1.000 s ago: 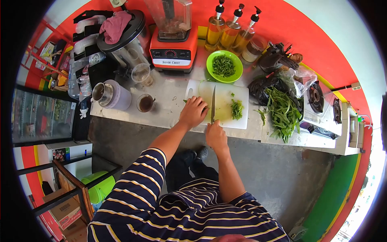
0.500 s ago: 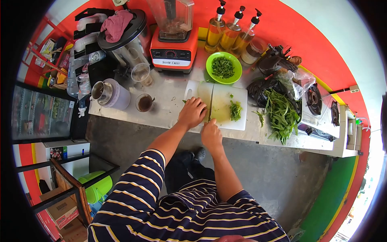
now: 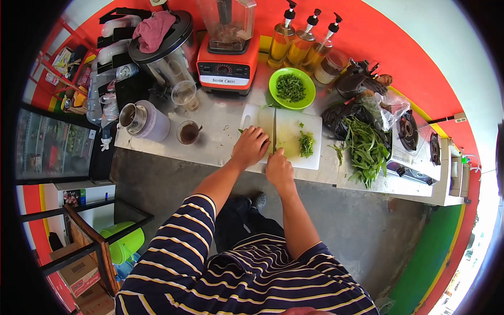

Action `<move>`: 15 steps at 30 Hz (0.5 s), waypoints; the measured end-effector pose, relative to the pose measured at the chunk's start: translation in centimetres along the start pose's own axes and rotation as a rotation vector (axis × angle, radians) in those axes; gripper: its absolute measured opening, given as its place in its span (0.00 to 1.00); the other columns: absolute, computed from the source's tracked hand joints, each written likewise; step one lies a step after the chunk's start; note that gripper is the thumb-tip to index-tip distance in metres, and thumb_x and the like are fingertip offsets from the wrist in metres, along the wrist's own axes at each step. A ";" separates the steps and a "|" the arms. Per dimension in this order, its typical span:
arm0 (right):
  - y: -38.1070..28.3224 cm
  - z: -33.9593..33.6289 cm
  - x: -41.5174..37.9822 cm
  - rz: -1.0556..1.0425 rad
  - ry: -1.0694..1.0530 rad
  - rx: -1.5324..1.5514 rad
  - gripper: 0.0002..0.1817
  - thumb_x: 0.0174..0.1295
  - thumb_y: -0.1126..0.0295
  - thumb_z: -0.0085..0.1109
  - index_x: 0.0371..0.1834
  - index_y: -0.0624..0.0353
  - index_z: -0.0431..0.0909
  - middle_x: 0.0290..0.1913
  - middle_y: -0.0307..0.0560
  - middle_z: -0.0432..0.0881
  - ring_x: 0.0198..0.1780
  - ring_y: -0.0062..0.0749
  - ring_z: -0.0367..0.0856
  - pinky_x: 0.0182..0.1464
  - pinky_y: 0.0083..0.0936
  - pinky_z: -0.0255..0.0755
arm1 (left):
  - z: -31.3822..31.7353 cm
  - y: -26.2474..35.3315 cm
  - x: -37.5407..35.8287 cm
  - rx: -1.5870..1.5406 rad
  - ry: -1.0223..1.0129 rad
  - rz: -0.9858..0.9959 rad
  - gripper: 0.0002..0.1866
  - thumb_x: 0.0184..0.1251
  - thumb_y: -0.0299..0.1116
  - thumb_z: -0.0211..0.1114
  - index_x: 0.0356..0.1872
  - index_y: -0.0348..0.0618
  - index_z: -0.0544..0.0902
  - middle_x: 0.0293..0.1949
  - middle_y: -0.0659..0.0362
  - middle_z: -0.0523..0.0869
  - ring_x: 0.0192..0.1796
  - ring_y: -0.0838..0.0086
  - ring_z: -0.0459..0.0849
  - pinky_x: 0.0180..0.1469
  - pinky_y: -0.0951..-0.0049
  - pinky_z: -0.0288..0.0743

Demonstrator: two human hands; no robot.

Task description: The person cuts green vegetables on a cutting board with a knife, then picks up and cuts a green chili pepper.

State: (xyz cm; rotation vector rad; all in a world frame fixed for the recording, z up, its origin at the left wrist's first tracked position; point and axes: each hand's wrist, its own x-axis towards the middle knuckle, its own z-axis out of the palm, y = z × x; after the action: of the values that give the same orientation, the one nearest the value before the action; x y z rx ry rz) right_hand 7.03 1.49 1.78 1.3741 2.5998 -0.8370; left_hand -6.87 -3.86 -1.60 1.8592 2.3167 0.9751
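Observation:
My right hand (image 3: 280,169) is closed round the handle of a knife (image 3: 275,128), its blade pointing away from me across the white cutting board (image 3: 314,125). Just left of the blade, my left hand (image 3: 251,147) presses down on the board with curled fingers. A bit of leafy greens (image 3: 240,130) pokes out beside that hand; the rest of the bunch is hidden under it. Chopped greens (image 3: 306,144) lie in a small heap on the right part of the board. Behind the board, a green bowl (image 3: 273,96) holds more chopped greens.
Long-leaved greens (image 3: 364,152) spill from a black plastic bag at right, beside a gas stove (image 3: 420,152). A red blender (image 3: 224,71) and several pump bottles (image 3: 282,44) stand at the back. A cup of dark drink (image 3: 188,133) is left of the board.
My right hand and the knife have shifted a little forward, away from me. My left hand stays in nearly the same place, and the heap of chopped greens looks the same.

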 end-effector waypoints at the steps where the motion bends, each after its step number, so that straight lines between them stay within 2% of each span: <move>1: 0.1 -0.2 0.2 -0.014 -0.007 -0.028 0.16 0.75 0.62 0.49 0.47 0.68 0.66 0.38 0.69 0.86 0.43 0.66 0.87 0.47 0.53 0.81 | 0.0 -0.1 0.1 0.003 -0.012 -0.007 0.08 0.66 0.34 0.65 0.40 0.41 0.82 0.41 0.56 0.78 0.49 0.59 0.74 0.53 0.59 0.69; 5: 0.0 0.2 -1.5 -0.009 -0.021 -0.016 0.16 0.75 0.62 0.49 0.47 0.67 0.66 0.37 0.67 0.86 0.42 0.65 0.87 0.45 0.51 0.82 | 0.4 -0.2 0.0 0.020 -0.012 -0.021 0.08 0.66 0.34 0.65 0.40 0.41 0.82 0.41 0.56 0.78 0.49 0.59 0.74 0.53 0.59 0.69; 7: -0.6 0.4 -2.1 0.049 -0.042 0.057 0.16 0.75 0.61 0.48 0.46 0.68 0.66 0.38 0.73 0.84 0.44 0.73 0.84 0.48 0.57 0.78 | 0.3 -0.2 0.0 -0.007 0.002 -0.014 0.07 0.66 0.33 0.65 0.38 0.42 0.82 0.40 0.56 0.77 0.49 0.59 0.74 0.52 0.59 0.69; 11: 0.3 -0.2 -0.5 -0.001 0.012 -0.010 0.16 0.75 0.61 0.49 0.45 0.68 0.66 0.38 0.73 0.85 0.44 0.72 0.84 0.48 0.58 0.78 | 0.3 -0.1 0.0 -0.026 0.017 0.003 0.07 0.64 0.32 0.66 0.38 0.42 0.82 0.40 0.56 0.77 0.48 0.59 0.74 0.52 0.59 0.69; 14: 0.4 -1.0 0.0 -0.029 -0.022 -0.023 0.16 0.75 0.61 0.49 0.46 0.68 0.65 0.39 0.73 0.85 0.44 0.72 0.84 0.48 0.57 0.78 | 0.4 -0.5 0.0 -0.016 -0.009 -0.009 0.07 0.62 0.31 0.65 0.39 0.42 0.82 0.40 0.56 0.77 0.48 0.59 0.74 0.52 0.60 0.69; 15: 0.4 -0.7 -0.5 -0.047 -0.003 -0.071 0.16 0.75 0.61 0.50 0.46 0.67 0.65 0.37 0.69 0.86 0.42 0.67 0.86 0.45 0.53 0.81 | 0.3 -0.4 0.0 -0.009 -0.021 -0.016 0.08 0.61 0.32 0.65 0.39 0.42 0.82 0.40 0.56 0.78 0.48 0.60 0.74 0.52 0.60 0.70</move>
State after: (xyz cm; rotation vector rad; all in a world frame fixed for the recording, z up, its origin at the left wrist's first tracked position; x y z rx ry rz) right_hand 7.79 1.70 2.38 1.2975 2.6417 -0.7439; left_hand -7.13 -3.74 -2.06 1.8356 2.3077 0.9574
